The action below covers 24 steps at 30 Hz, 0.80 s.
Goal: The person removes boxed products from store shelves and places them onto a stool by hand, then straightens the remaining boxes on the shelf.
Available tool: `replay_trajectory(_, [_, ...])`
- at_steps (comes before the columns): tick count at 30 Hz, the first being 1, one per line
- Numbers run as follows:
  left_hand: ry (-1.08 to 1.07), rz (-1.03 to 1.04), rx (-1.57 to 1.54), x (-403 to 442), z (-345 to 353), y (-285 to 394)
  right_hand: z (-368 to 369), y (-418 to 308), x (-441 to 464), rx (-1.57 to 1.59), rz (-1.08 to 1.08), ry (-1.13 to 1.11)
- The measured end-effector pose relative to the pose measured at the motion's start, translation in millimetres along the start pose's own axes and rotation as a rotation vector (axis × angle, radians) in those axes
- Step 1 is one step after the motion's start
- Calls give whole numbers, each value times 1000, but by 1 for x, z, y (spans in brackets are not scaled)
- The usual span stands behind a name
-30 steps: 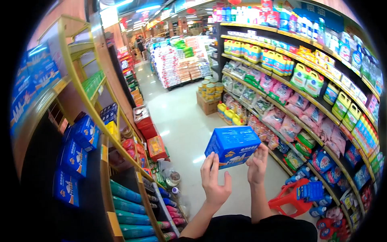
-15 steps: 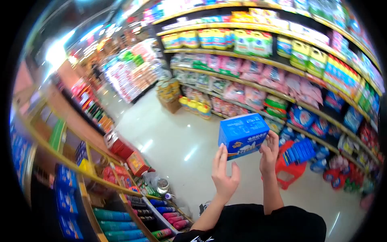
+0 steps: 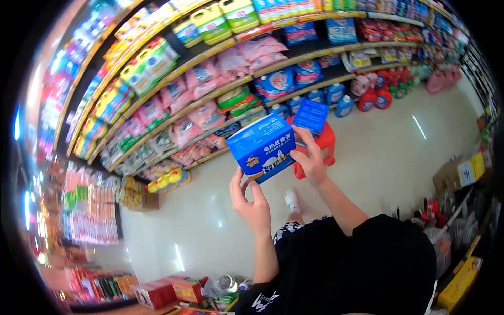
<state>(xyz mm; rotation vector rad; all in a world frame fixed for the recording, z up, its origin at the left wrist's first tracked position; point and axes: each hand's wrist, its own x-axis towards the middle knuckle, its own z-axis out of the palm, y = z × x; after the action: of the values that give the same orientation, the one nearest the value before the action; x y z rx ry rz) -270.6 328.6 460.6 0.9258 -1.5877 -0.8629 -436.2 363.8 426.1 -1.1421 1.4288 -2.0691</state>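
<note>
Left fingers (image 3: 237, 184) are pinching the blue box (image 3: 265, 144) low | right fingers (image 3: 306, 140) are clasping its end — seemingly leaving its print readable

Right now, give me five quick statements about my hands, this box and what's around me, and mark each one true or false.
1. Your left hand and right hand both touch the electric mosquito-repellent liquid box. True.
2. That box is mostly red. False: it is mostly blue.
3. Another blue pack shows just beyond the right hand. True.
4. The right hand is empty. False: it grips the box.
5. A white shoe shows on the floor. True.
</note>
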Motion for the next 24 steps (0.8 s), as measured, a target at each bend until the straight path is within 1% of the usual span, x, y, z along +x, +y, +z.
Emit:
replay_trajectory(2, [-87,-31,-53,21,22,-12,-15,13,15,-97,-57,47])
replay_trajectory(3, [-126,-46,-86,33,34,-20,-19,15,24,-85,-57,88])
replay_trajectory(7, [-264,-105,-230,77,68,-43,-27,14,52,-149,21,141])
replay_trajectory(8, [-287,-117,-260,90,77,-51,-31,24,64,-177,25,153])
replay_trajectory(9, [-337,-84,-231,102,82,-58,-33,34,73,-203,30,163])
replay_trajectory(11, [-393,-104,-244,113,93,-90,-39,63,78,-202,82,192])
replay_trajectory(13, [-450,-171,-265,135,105,-108,-46,92,96,-177,129,204])
replay_trajectory(16, [-533,-228,-369,157,125,-141,-54,114,109,-284,203,202])
replay_trajectory(17, [-561,-236,-342,163,131,-147,-56,118,112,-238,246,221])
replay_trajectory(19, [-615,-335,-340,171,144,-151,-59,128,118,-135,316,269])
replay_trajectory(21, [-662,-394,-334,179,159,-158,-72,143,122,-115,368,299])
replay_trajectory(24, [-723,-428,-354,180,194,-195,-85,150,134,-114,442,337])
